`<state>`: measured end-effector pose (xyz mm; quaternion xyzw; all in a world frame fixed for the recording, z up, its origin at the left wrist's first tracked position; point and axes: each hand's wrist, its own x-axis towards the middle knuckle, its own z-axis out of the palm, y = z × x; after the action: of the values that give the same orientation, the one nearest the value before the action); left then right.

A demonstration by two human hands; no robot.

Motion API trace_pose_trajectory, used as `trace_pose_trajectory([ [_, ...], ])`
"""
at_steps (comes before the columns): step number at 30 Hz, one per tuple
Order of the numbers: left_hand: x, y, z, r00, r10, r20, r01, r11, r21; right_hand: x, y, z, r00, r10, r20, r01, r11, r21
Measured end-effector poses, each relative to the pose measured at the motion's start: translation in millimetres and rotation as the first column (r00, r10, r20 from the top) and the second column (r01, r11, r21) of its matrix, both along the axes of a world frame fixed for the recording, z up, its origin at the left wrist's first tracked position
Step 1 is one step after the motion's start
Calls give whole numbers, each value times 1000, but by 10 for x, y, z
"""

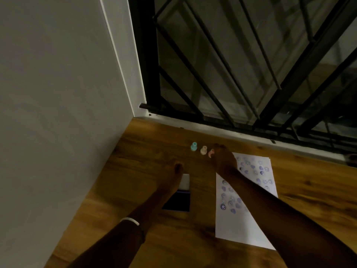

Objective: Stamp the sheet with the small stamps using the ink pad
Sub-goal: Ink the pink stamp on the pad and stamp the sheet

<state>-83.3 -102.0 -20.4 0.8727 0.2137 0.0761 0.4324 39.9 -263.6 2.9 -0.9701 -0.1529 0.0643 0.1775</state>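
The brown wood-grain floor [154, 238] carries everything, bounded by a white wall on the left and a black metal window grille [241, 74] along its far edge. The white paper sheet [239, 227] lies toward the right, already covered over its far and middle parts with purple stamped faces and hearts, its near end still blank. The open ink pad [178, 202], dark blue with a white lid folded back, sits left of the sheet, apart from it. The left hand [176, 169] rests at the lid's far end, fingers curled; whether they press it I cannot tell. The right hand [222, 157] reaches over the sheet's far left corner, its fingertips at the small pink stamp [211, 152]; the grip is hidden. Beside it stand a beige stamp [203, 150] and a teal stamp [193, 147].

The forearm crossing the fresh prints could smear them, and a careless reach may topple the neighbouring stamps.
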Motion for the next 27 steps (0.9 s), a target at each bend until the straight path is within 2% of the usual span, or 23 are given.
trace_pose_trajectory([
  [5,-59,-12,36,999,-27,17,28,998,-54,-192,-81,-23,997,-79,-10,80,991,108],
  [9,-169,-38,83,995,-68,73,68,998,-7,-447,-118,-1,994,-98,-48,105,981,164],
  [11,-258,-62,102,987,-123,101,121,992,24,-606,-89,36,993,-65,-99,81,983,163],
  [13,-376,-89,116,977,-188,104,183,981,62,-808,-38,68,988,-5,-153,44,967,250],
  [17,-594,-144,129,938,-300,176,268,946,181,-1207,135,179,979,159,-130,-103,928,358],
  [22,-836,-142,89,958,-252,135,244,967,71,-1533,324,238,971,217,-102,-158,899,407],
  [27,-1035,-16,49,961,-259,100,251,964,83,-1687,372,186,947,319,-34,-282,877,389],
])
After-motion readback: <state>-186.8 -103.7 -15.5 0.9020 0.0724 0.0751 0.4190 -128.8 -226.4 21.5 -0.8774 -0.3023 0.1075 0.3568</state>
